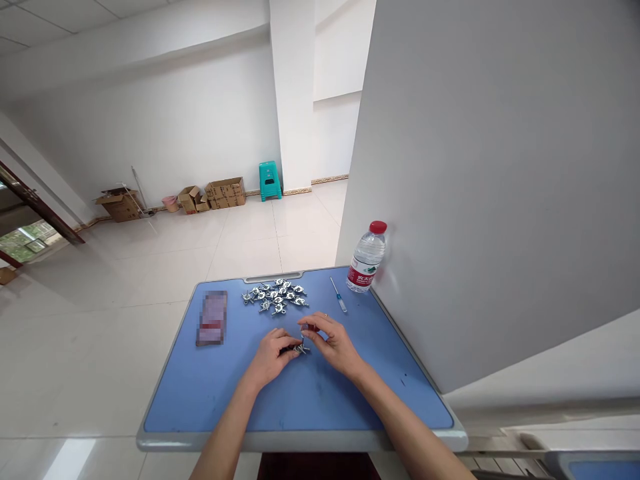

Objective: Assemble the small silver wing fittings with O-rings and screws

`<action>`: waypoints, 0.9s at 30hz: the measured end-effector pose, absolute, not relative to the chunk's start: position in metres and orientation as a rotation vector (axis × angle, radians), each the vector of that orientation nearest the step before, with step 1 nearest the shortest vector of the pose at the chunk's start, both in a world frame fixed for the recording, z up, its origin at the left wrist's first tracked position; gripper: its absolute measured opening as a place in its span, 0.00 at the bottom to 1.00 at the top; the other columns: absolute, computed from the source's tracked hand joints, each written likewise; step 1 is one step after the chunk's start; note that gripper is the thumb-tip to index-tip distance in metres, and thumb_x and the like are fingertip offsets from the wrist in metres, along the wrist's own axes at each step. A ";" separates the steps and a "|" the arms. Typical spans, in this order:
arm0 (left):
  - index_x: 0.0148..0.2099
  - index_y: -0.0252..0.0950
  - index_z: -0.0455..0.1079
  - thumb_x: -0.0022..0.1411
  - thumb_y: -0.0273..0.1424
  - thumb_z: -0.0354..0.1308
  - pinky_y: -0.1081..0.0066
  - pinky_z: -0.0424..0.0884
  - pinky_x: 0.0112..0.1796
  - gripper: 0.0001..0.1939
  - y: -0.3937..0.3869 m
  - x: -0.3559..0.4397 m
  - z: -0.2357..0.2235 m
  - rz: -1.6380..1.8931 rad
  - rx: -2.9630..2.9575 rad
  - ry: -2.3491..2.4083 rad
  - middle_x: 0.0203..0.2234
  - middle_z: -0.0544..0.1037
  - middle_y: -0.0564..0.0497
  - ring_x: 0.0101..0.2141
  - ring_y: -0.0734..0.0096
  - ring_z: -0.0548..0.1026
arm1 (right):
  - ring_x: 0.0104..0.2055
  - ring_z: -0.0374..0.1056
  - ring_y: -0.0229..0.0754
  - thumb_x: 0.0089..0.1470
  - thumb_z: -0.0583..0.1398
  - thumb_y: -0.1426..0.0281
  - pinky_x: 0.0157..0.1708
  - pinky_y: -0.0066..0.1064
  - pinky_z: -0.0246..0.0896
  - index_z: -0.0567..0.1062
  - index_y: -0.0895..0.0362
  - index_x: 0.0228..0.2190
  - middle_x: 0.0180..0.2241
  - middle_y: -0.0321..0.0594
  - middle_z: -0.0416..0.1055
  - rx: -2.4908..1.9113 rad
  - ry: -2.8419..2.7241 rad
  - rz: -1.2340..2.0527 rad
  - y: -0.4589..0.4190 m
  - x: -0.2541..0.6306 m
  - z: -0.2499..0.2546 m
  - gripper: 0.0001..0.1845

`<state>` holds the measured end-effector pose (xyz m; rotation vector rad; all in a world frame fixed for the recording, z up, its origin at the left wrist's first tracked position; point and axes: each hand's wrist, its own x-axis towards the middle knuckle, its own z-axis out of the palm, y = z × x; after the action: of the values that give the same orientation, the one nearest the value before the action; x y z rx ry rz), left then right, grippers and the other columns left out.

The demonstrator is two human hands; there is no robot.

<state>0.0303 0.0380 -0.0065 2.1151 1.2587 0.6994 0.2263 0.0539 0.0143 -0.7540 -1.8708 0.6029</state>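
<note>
My left hand (273, 357) is closed around a small silvery metal fitting (301, 349) low over the blue tabletop, holding it from its left side. Above it, my right hand (333, 340) pinches a short tool with a dark red handle (311, 327); it looks like a small screwdriver, its thin shaft pointing down at the fitting. The fingers partly hide both things. Beyond my hands lies a loose pile of similar metal fittings (277, 295), each with projecting arms. A screwdriver with a clear and blue handle (341, 302) lies to the right of the pile.
The blue table (200, 393) has a raised grey rim. A water bottle with a red cap (367, 260) stands at its back right, beside a grey partition (490, 167). A blurred flat rectangle (213, 319) lies at left. Cardboard boxes (226, 193) and a teal stool (270, 180) stand by the far wall.
</note>
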 end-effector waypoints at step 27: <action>0.46 0.42 0.76 0.65 0.34 0.56 0.66 0.68 0.43 0.10 0.039 0.030 -0.006 0.691 2.098 1.260 0.35 0.75 0.50 0.40 0.64 0.71 | 0.30 0.65 0.39 0.61 0.57 0.70 0.32 0.30 0.63 0.70 0.54 0.33 0.29 0.37 0.69 -0.794 -1.867 0.548 0.052 0.224 0.014 0.03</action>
<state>0.0302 0.0385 -0.0057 2.0977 1.2599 0.6909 0.2238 0.0519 0.0143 -0.7935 -1.8665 0.5476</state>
